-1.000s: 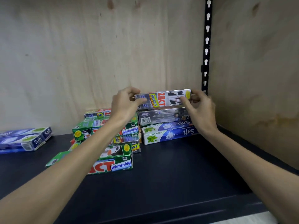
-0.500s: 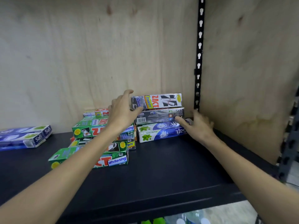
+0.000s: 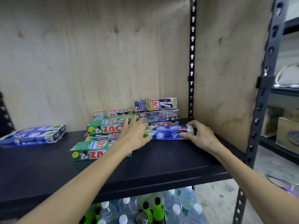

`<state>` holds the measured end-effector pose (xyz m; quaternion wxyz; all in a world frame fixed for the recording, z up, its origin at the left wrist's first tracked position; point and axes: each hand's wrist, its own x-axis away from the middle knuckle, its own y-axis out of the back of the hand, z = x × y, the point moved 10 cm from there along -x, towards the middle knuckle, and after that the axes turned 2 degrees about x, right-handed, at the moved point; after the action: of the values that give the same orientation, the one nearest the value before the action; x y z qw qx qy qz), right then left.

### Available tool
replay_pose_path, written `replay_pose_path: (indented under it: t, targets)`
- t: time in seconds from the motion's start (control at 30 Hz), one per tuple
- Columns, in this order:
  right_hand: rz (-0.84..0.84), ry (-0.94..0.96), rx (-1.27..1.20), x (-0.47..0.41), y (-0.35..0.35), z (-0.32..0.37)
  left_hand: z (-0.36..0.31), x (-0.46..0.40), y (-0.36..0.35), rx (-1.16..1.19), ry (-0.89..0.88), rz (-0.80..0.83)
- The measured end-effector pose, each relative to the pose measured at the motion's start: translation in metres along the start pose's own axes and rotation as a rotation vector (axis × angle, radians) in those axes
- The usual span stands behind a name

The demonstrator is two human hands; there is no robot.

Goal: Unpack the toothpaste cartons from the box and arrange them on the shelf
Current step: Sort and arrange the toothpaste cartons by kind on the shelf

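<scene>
Black shelf [image 3: 161, 160] w/ plywood back. Right rear stack, all flat, long sides facing out: grey Zact Smokers carton [image 3: 155, 103] on top, dark grey carton [image 3: 159, 115] under it, another Zact carton just showing below, then blue Safi cartons [image 3: 168, 134] at the bottom, print upside down. Just left: untidy pile of green Zact Whitening cartons [image 3: 103, 127], a red-white one at the back, frontmost green carton [image 3: 85, 150] slightly skewed on the shelf. Far left, well apart: two blue Safi cartons [image 3: 32, 136] flat, side by side.
</scene>
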<state>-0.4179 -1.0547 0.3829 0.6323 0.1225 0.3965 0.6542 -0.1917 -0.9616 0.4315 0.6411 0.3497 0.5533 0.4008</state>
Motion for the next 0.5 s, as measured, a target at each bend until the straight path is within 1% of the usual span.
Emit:
replay_pose_path:
  t: [0.13, 0.23, 0.37, 0.5]
  targets:
    - [0.032, 0.037, -0.038, 0.024, 0.012, 0.003, -0.007, 0.012, -0.002, -0.01, -0.016, 0.111]
    - [0.057, 0.061, -0.058, 0.043, 0.022, 0.008, -0.016, 0.026, 0.004, -0.01, -0.062, 0.149]
    - [0.07, 0.101, -0.043, 0.068, 0.033, 0.011, -0.029, 0.05, 0.019, -0.02, -0.137, 0.088]
    - [0.077, 0.12, -0.033, 0.094, 0.043, 0.014, -0.036, 0.083, 0.035, -0.014, -0.221, -0.06]
